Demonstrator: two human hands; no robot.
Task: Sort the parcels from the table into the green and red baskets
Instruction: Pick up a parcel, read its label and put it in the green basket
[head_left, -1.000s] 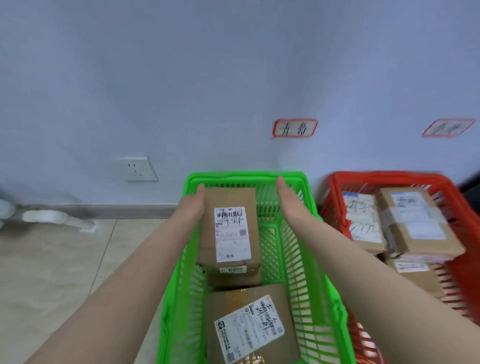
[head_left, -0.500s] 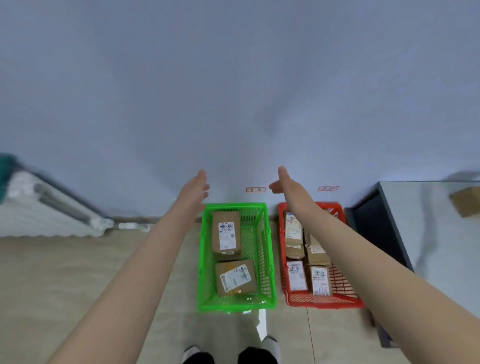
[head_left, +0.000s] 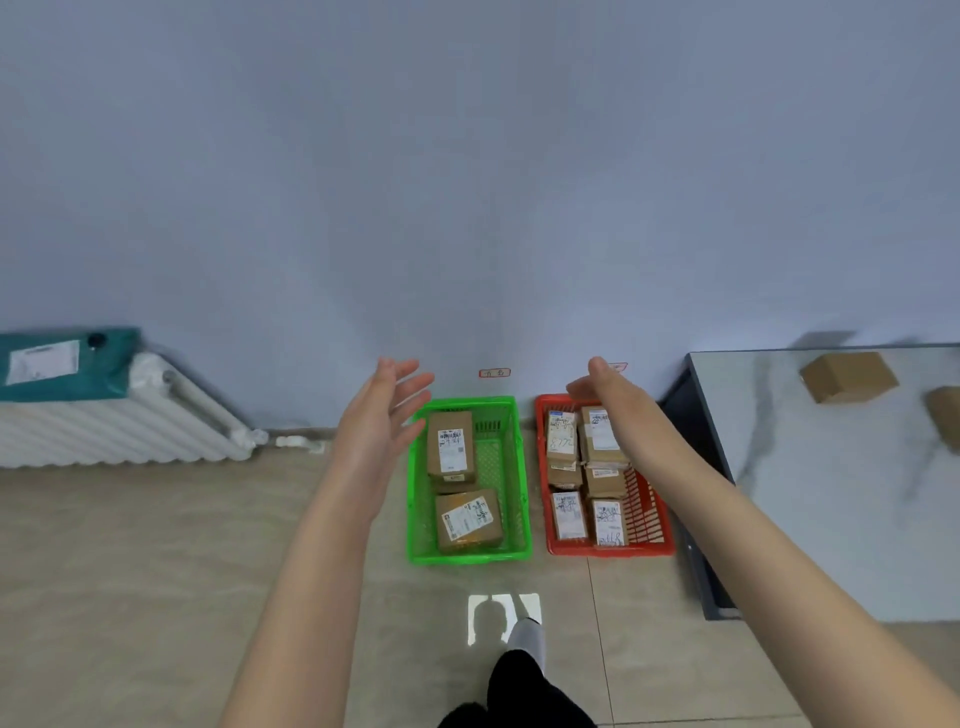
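The green basket stands on the floor by the wall and holds two brown parcels, one at the back and one at the front. To its right, the red basket holds several labelled parcels. On the marble table at the right lie a brown parcel and part of another at the frame edge. My left hand is raised above the green basket's left side, fingers spread and empty. My right hand hovers over the red basket's back rim, fingers straight, holding nothing.
A white radiator stands at the left wall with a teal bag on top. Small red-framed labels are stuck on the wall behind the baskets. My foot is on the tiled floor in front of the baskets.
My hands let go of the parcel in the green basket and lifted away. The view pulled back and up, so both baskets, the table and the radiator now show.
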